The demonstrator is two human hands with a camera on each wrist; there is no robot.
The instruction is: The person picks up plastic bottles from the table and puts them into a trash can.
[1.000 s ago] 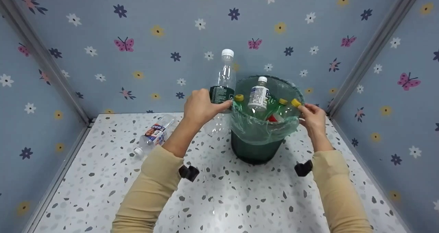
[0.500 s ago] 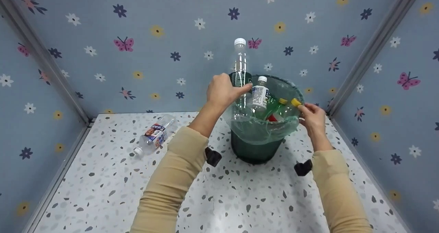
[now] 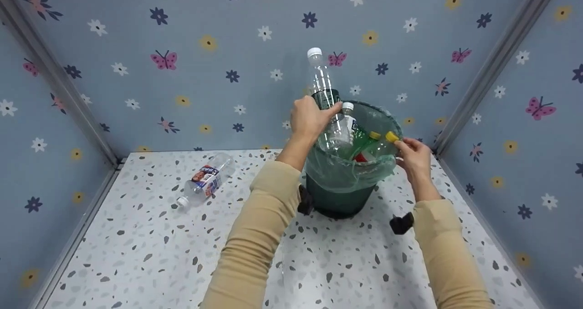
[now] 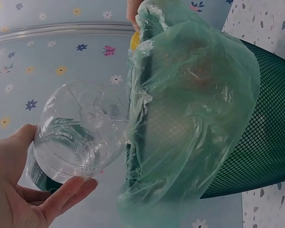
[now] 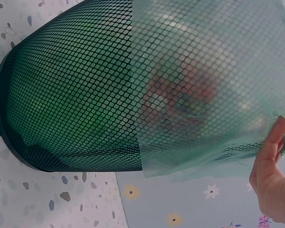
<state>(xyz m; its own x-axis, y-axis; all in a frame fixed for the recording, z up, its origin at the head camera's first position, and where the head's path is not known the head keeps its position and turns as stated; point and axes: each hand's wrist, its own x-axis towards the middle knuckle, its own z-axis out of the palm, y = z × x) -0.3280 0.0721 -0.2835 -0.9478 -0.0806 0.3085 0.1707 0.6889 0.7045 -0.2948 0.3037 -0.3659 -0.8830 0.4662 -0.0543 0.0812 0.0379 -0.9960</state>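
Note:
My left hand (image 3: pixel 309 118) grips a clear plastic bottle (image 3: pixel 321 78) with a white cap and dark green label. The bottle leans, cap up and to the left, with its base over the mouth of the green mesh bin (image 3: pixel 339 202). In the left wrist view, the bottle's ridged base (image 4: pixel 85 128) faces the camera beside the bin's rim. My right hand (image 3: pixel 416 158) pinches the rim and the green plastic liner (image 3: pixel 353 178) on the right side. Inside the bin are several bottles: a small white-capped bottle (image 3: pixel 348 111), partly hidden, and green ones with yellow caps (image 3: pixel 374 135).
Another clear bottle (image 3: pixel 209 177) with a blue and red label lies on the speckled white tabletop (image 3: pixel 150 236), left of the bin. Flower-patterned panels (image 3: pixel 255 49) enclose the back and both sides. A black wrist mount (image 3: pixel 401 223) sits by the right sleeve.
My left hand has carried the green-labelled bottle rightward and up from beside the bin to over its mouth, and the bottle now tilts. My right hand has stayed on the rim.

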